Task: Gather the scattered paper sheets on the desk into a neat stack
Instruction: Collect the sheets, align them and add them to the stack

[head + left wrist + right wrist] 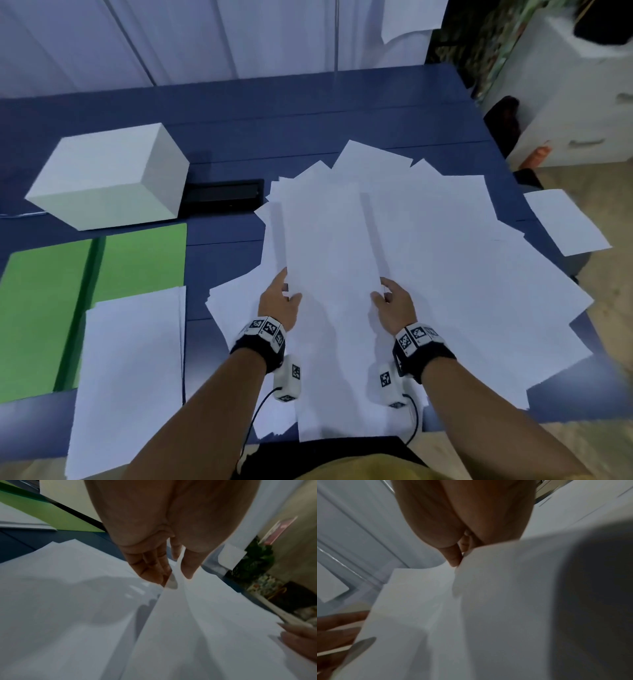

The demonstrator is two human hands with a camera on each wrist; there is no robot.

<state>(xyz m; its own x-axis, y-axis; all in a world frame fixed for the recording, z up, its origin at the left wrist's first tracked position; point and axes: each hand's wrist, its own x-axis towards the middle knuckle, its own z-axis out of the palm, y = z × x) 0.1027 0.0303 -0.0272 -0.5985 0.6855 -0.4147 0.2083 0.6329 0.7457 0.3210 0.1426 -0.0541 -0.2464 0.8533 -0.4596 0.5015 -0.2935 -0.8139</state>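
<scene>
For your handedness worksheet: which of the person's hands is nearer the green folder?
Left. The left hand grips the paper bundle's edge on the green folder's side; the right hand grips its far edge.

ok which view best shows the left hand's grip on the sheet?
Left wrist: the left hand pinches the sheet's edge between thumb and fingers. Head view shows it from behind, fingers mostly hidden. Right wrist shows only blurred fingers at its frame edge.

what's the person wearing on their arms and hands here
Both forearms are bare, no sleeves or gloves. Each wrist carries a black band topped with white blocks printed with black square markers. A white camera module hangs under each wrist, trailing a thin black cable.
</scene>
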